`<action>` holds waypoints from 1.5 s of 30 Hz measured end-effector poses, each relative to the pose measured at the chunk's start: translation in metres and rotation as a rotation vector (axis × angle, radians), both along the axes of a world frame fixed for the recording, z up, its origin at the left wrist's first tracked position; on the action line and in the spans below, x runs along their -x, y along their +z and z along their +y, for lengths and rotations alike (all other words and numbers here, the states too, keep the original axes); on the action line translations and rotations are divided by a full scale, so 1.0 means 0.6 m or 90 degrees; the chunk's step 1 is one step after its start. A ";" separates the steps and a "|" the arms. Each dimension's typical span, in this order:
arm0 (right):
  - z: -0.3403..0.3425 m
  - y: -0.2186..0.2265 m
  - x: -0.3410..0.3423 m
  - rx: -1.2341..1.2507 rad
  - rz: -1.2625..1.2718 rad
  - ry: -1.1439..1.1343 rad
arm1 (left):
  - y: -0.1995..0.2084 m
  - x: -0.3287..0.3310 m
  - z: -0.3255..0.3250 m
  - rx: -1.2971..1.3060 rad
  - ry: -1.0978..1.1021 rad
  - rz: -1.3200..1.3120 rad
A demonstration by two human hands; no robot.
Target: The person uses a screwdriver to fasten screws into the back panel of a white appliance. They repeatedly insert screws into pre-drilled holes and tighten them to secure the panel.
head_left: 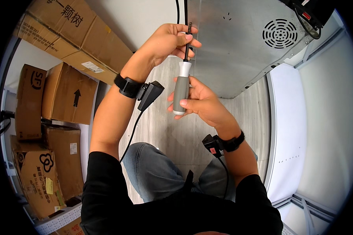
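A screwdriver [181, 94] with a grey and white handle and a thin black shaft points away from me, nearly upright in the picture. My right hand [208, 102] is closed round its handle, thumb on top. Up near the tip, my left hand [168, 42] pinches the shaft between thumb and fingers. A small dark piece [190, 27] shows at the tip; whether it is a screw or the bit itself, I cannot tell. Just right of the shaft stands a grey metal panel [233, 58] with a round slotted vent [280, 33].
Cardboard boxes [76, 96] are stacked along the left, with a larger carton [102, 37] behind. Black cables [178, 11] hang beside the panel. At the top right sits a black device [315, 15] with a red switch. Both wrists wear black strapped units with cables. Wood-look floor [161, 113] lies below.
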State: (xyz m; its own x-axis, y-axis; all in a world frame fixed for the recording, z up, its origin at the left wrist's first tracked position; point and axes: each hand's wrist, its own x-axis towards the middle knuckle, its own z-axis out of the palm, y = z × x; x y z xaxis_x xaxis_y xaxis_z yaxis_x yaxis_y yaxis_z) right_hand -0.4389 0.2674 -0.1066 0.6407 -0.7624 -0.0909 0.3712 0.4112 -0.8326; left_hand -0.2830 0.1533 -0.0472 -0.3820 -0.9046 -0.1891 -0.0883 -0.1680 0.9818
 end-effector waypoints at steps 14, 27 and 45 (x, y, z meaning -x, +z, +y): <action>0.009 -0.014 0.008 0.037 0.096 -0.073 | -0.010 0.028 -0.008 0.047 0.034 -0.051; 0.007 -0.031 0.040 0.043 0.107 -0.076 | -0.006 0.059 0.010 0.038 0.066 -0.079; 0.010 -0.046 0.085 0.047 0.067 -0.019 | -0.029 0.083 0.010 0.016 0.074 -0.031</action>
State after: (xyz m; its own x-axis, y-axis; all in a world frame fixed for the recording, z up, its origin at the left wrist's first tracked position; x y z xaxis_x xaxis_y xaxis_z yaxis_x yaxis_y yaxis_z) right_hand -0.4901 0.2735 -0.1341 0.6070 -0.7884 -0.1002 0.2909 0.3377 -0.8952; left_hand -0.3330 0.1596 -0.0644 -0.2655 -0.9469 -0.1815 -0.1177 -0.1550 0.9809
